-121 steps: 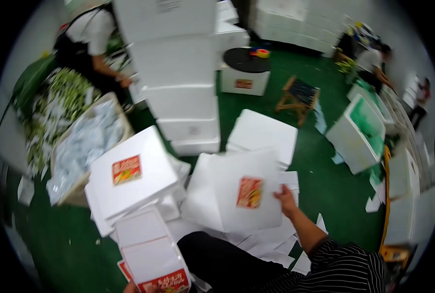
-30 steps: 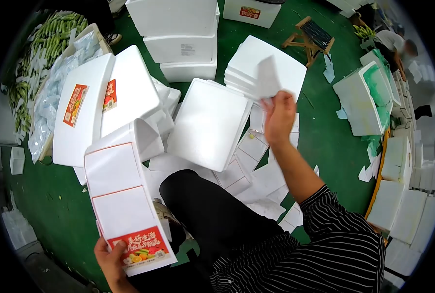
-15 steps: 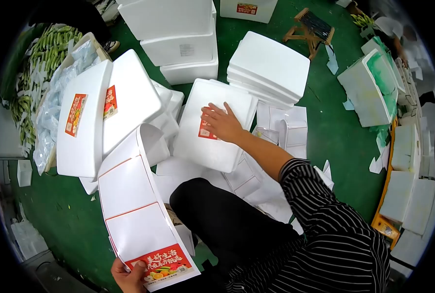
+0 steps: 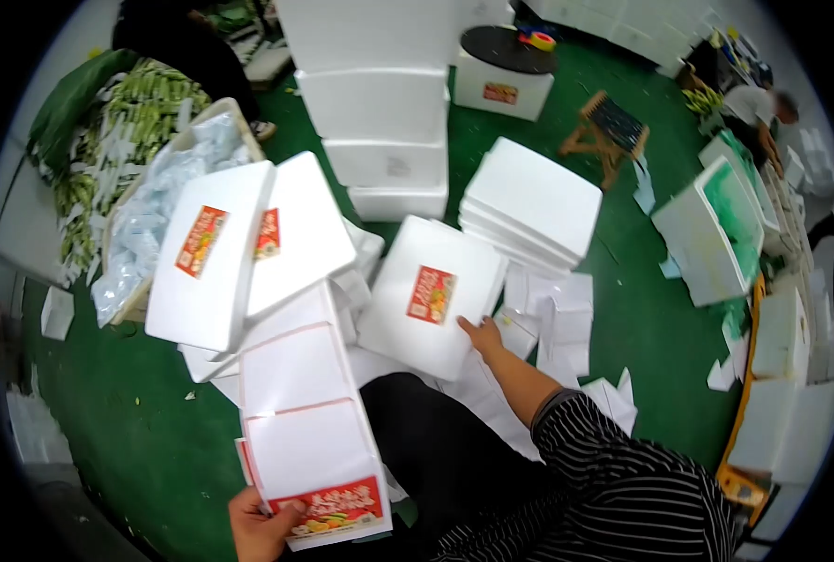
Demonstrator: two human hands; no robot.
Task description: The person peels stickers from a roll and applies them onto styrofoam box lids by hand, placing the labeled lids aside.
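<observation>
In the head view my left hand (image 4: 265, 525) pinches the lower end of a long strip of label sheets (image 4: 314, 450), thumb on top. A red printed label with fruit pictures and white lettering is at that end; the bare white part of the strip runs up toward the lids. My right hand (image 4: 481, 335) is closed on the right edge of a white foam lid (image 4: 394, 318), thumb on top and the other fingers mostly hidden. A red label (image 4: 432, 295) lies flat on this lid.
Two labelled foam lids (image 4: 295, 248) lean at the left by a crate of clear plastic bags (image 4: 150, 215). Stacked foam boxes (image 4: 379, 112), a pile of lids (image 4: 539, 197), a folding stool (image 4: 609, 131) and backing paper (image 4: 567, 323) surround the lid. Another person (image 4: 754, 108) is at far right.
My right hand has left the label on the lid and moved to the lid's right edge. The view has tilted up. My left hand still holds the label strip.
</observation>
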